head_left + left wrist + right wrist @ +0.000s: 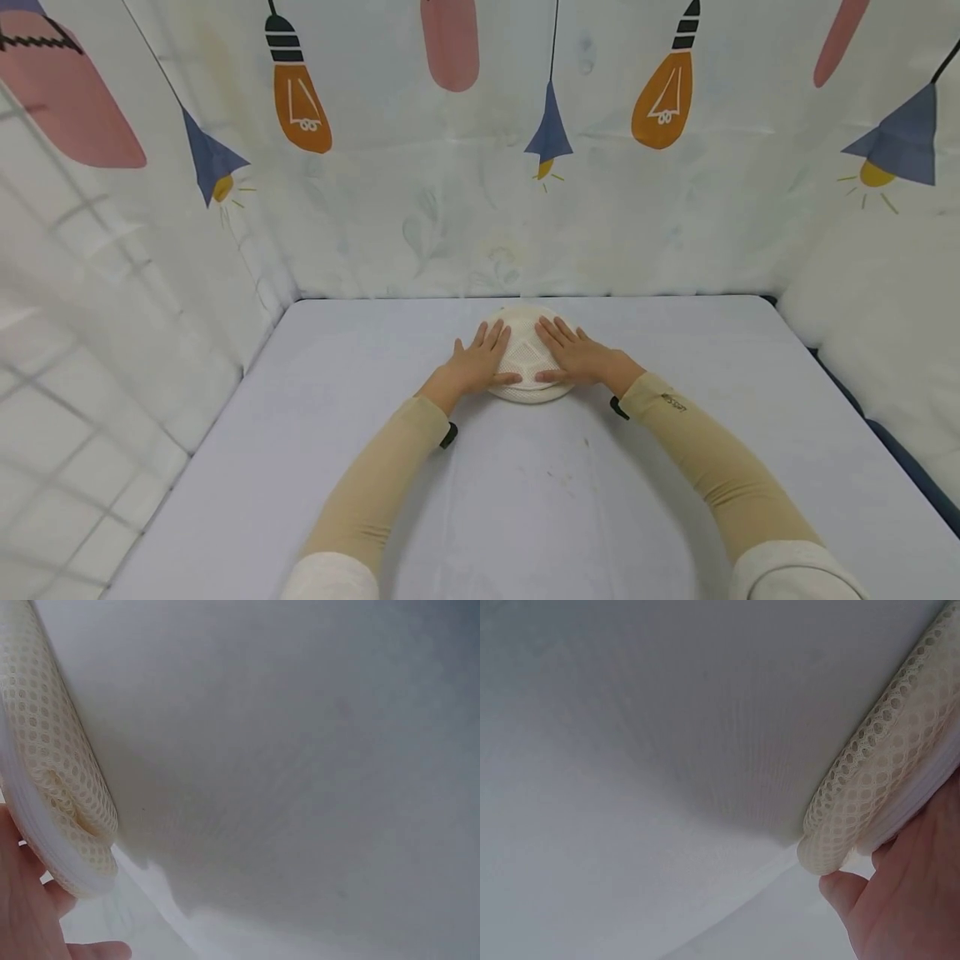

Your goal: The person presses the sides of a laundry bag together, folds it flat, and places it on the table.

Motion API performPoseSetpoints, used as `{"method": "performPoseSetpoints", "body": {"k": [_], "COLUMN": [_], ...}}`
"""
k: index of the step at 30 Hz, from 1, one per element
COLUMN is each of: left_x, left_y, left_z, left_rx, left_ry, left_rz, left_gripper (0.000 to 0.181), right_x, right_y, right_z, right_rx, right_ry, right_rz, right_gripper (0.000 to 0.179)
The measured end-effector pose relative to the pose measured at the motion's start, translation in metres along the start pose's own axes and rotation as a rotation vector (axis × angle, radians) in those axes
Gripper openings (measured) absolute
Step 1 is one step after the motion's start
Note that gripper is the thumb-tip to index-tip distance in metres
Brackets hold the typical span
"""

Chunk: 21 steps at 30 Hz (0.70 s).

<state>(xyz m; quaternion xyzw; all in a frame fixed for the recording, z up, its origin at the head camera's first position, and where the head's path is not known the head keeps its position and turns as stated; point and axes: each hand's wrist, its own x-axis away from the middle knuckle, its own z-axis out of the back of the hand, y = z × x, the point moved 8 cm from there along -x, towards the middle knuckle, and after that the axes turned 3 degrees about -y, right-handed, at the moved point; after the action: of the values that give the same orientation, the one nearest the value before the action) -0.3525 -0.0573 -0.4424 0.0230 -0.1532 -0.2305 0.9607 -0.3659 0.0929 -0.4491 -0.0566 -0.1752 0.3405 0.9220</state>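
Note:
A round, cream mesh laundry bag (pixel 525 358) lies near the far edge of the table. My left hand (pixel 476 364) rests flat on its left side, fingers straight and spread. On the opposite side my right hand (pixel 587 360) lies the same way, its thumb pointing in toward the other thumb. The left wrist view shows the bag's honeycomb mesh (pixel 45 727) and a pale band along its rim, with the left hand (pixel 30 911) against it. At the right wrist, the mesh edge (pixel 877 765) looks puffed and rounded beside the right hand (pixel 911 889).
A white cloth covers the table (pixel 360 358), with a few small brownish marks (pixel 561 477) in front of the bag. Behind it hangs a white curtain (pixel 465 208) printed with lamps and bulbs. More pale fabric hangs at the left and right sides.

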Motion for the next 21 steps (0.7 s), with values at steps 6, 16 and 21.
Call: {"method": "performPoseSetpoints", "body": {"k": [6,16,21], "left_x": [0.0005,0.0023,0.0021], "left_y": [0.0008,0.0016,0.0002], "left_z": [-0.0009,0.0027,0.003], "left_rx": [0.033,0.035,0.07], "left_ry": [-0.021,-0.044,-0.03], "left_rz": [0.003,0.013,0.007], "left_gripper": [0.094,0.094,0.094], "right_x": [0.0023,0.0018,0.002], "right_y": [-0.0023,-0.0019,-0.0024], "right_z": [0.0025,0.0036,0.0066], "right_rx": [-0.009,-0.009,-0.019], "right_ry": [-0.009,0.001,0.005], "right_rz": [0.003,-0.014,-0.003], "right_gripper": [0.097,0.095,0.095]}}
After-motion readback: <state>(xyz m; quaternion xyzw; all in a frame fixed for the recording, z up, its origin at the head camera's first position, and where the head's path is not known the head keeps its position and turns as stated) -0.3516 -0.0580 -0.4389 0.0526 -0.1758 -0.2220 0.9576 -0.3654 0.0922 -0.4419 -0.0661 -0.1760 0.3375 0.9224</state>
